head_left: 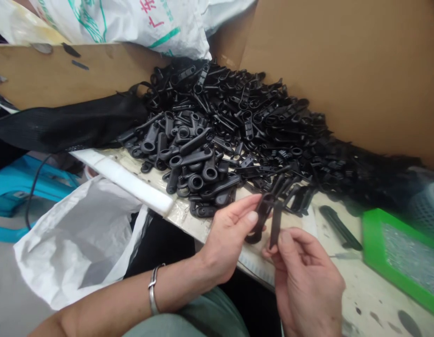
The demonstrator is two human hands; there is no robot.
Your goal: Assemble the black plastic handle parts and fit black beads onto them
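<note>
Cardboard wall: stands behind the bench, backstopping the stock. Heap of black plastic parts: piled against that wall and spilling toward the front edge, within arm's reach. Worktable: pale, stained, carrying the heap. White sack: hangs open just below the table edge. Green tray: at right, apart from the heap. Left hand: thumb and fingers pinched on a looped black piece, held upright over the table edge. Right hand: fingertips closed on a narrow black strip, set alongside the looped piece, seemingly for mating.
</note>
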